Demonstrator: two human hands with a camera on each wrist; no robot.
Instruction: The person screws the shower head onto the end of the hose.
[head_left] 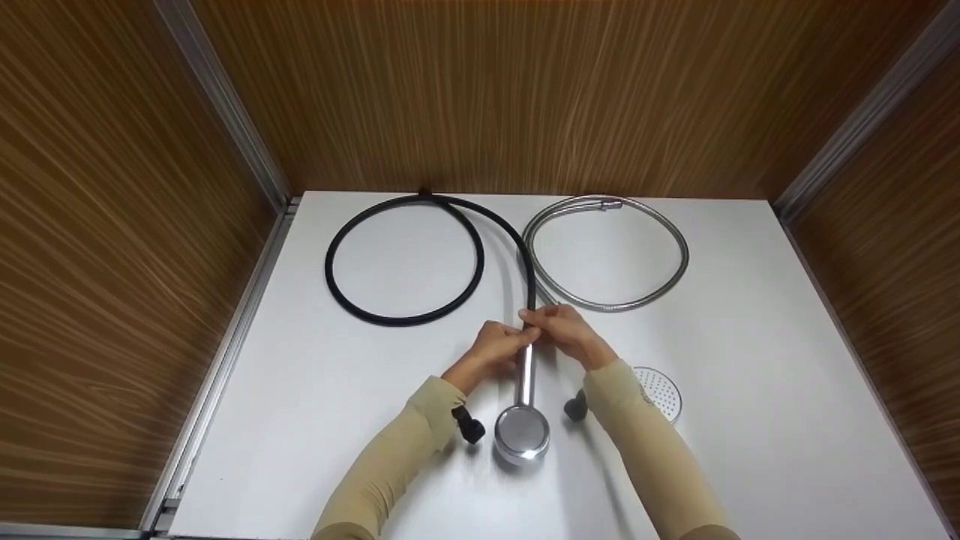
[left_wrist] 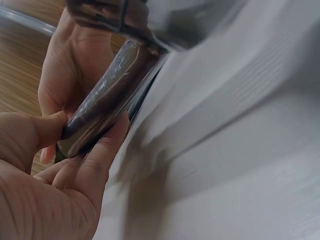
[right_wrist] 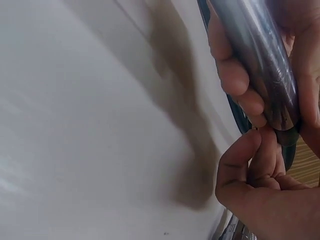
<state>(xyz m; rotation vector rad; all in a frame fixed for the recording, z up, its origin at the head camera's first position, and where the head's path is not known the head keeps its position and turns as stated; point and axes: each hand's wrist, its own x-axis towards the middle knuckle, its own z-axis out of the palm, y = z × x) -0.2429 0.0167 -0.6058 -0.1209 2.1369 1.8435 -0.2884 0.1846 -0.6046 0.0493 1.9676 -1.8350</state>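
Note:
A chrome hand shower [head_left: 523, 435] points its round head toward me, its handle [left_wrist: 107, 92] running away to a black hose [head_left: 531, 277]. My left hand [head_left: 496, 346] grips the far end of the handle, thumb on one side and fingers on the other in the left wrist view. Right at the joint, my right hand [head_left: 564, 330] pinches the hose end between thumb and curled fingertips. In the right wrist view, the right hand [right_wrist: 265, 207] sits just past the handle's end, below the left hand's fingers [right_wrist: 234, 77]. The fingers partly hide the joint.
The black hose lies in a big loop at the back left. A coiled silver metal hose [head_left: 611, 307] lies at the back right, its near end running behind my right hand. A round, perforated shower head [head_left: 666, 390] is partly covered by my right sleeve. Wood-grain panels [head_left: 480, 97] enclose the white table [head_left: 750, 450].

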